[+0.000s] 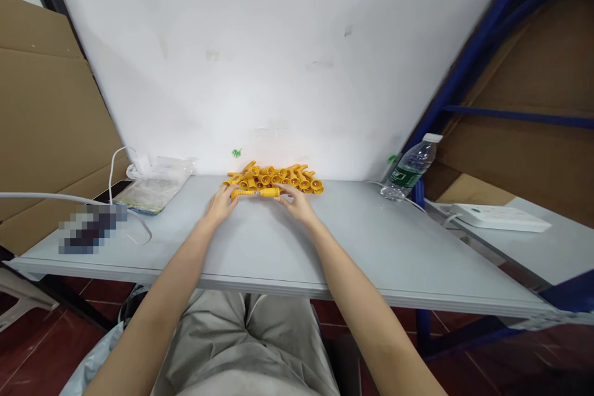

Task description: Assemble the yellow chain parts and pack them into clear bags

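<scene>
A long yellow plastic piece (268, 192) lies level between my hands, just in front of a pile of similar yellow parts. Its left part is ribbed, its right part is a thicker cylinder, and a thin shiny section shows in the middle. My left hand (221, 203) is closed on the ribbed end. At the other end, my right hand (297, 204) has its fingers around the cylinder. The pile of yellow cup-ended parts (283, 177) rests against the white wall, with several round open ends facing me. My fingertips partly hide the held piece's ends.
On the grey table (362, 247), a clear water bottle (411, 168) leans at the right. Plastic bags (158, 184), a white cable (111, 176) and a pixelated dark object (90, 230) lie left. A white power strip (499, 216) sits on the neighbouring surface.
</scene>
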